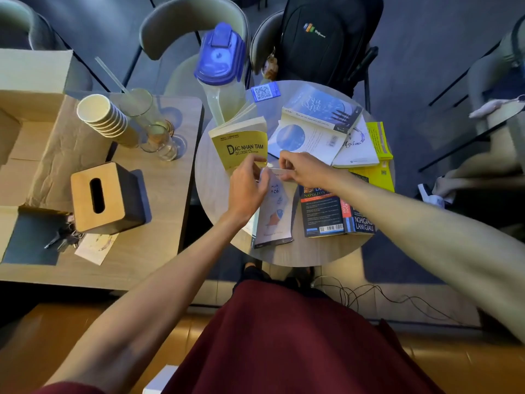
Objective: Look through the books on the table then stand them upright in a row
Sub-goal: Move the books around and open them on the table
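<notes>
Several books lie on the small round table. A yellow book titled "Dac Nhan Tam" stands upright at the table's left. Both hands hold a pale book by its top edge: my left hand grips the left corner and my right hand pinches the right side. A dark blue book lies to its right. Farther back rest a blue-and-white open book, a white book and a yellow book.
A blue-lidded plastic pitcher and a QR code card stand at the table's far edge. Left is a wooden table with stacked paper cups, glasses, a tissue box and keys. A black backpack sits on a chair behind.
</notes>
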